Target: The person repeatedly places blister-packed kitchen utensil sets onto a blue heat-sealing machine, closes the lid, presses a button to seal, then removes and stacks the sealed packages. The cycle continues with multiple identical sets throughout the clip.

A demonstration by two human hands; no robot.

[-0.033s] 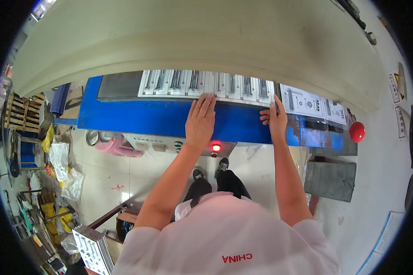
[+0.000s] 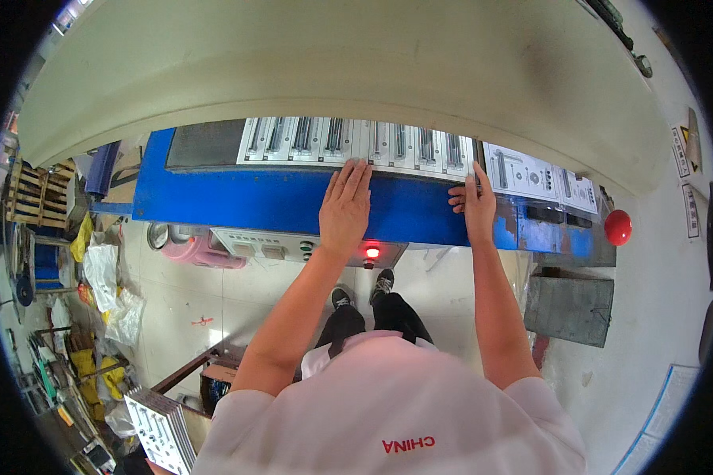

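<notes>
A long white printed sheet [image 2: 388, 149] with black drawings of slim parts lies on the dark bed of a blue machine [image 2: 269, 202]. My left hand [image 2: 345, 202] is flat, its fingers held straight and the tips on the sheet's near edge. At the sheet's right end my right hand [image 2: 477, 204] has its fingers apart, one finger stretched along the corner; I see nothing gripped in it. Another printed sheet [image 2: 523, 172] lies just right of that hand. The far parts of both sheets are hidden under the machine's pale cover [image 2: 341, 63].
A red round knob [image 2: 617, 228] sticks out at the machine's right end. Below the front edge is a control panel [image 2: 273, 249] with a lit red lamp [image 2: 372, 252]. A grey block [image 2: 569, 307] stands at right, a pink jug [image 2: 202, 249] at left, and stacked printed plates [image 2: 160, 431] at lower left.
</notes>
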